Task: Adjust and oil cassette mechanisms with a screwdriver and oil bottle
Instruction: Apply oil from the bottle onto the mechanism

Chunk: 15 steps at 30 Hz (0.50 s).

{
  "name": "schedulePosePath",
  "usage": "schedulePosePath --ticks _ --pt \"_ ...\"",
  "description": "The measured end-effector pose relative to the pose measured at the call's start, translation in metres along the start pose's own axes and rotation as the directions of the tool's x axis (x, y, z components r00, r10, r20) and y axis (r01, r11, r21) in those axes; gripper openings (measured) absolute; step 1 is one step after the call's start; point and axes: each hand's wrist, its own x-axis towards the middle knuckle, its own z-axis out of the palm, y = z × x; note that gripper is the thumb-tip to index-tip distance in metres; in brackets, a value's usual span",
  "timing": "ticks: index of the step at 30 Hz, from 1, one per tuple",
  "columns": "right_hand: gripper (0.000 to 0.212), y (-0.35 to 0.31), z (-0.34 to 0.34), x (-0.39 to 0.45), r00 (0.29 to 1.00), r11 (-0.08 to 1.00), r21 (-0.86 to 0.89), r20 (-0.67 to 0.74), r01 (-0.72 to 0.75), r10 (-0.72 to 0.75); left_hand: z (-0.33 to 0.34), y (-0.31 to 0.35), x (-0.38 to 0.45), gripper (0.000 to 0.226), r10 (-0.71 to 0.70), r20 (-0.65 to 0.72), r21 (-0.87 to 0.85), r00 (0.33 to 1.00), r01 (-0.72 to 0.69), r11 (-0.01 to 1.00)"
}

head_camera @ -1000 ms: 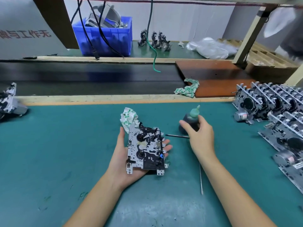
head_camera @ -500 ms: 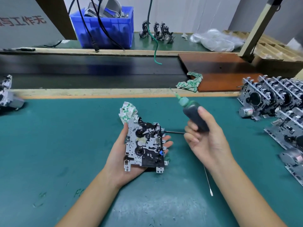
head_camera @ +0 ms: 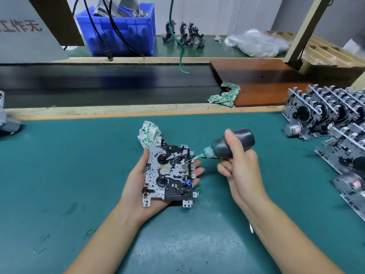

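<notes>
so the left hand (head_camera: 142, 184) is cradling the cassette mechanism (head_camera: 168, 175) flat on the palm in the centre of the frame, fingers pretty much straight underneath with the tips poking out on the far side. the right hand (head_camera: 240, 169) has its fingers wrapped around the dark oil bottle (head_camera: 231, 144), thumb on top, bottle tipped over sideways with the green nozzle (head_camera: 197, 157) pointing left, right at the upper right edge of the mechanism. can't tell if the tip is actually touching metal or just beside it.

if i were doing this i'd go really light on the squeeze, since with the bottle tipped that far a blob would probably come out fast. keep the plate level so oil doesn't run. there's a crumpled rag (head_camera: 149, 133) on the teal counter (head_camera: 59, 175) just behind the mechanism for wiping extra. i think the screwdriver (head_camera: 214, 158) is the thin shaft peeking out under the bottle, hard to be sure.
</notes>
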Motion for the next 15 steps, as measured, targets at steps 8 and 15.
schedulePosePath --ticks 8,15 --pt "0.039 0.0028 -0.0021 0.0015 0.998 0.995 -0.079 -0.016 0.059 -0.061 0.0004 0.0002 0.0005 0.079 -0.014 -0.019 -0.003 1.000 0.014 1.000" --pt "0.038 0.0048 -0.0019 0.0016 0.998 0.991 -0.120 -0.014 0.061 -0.063 0.0011 0.0005 0.0003 0.078 -0.021 -0.029 -0.002 0.999 0.021 1.000"
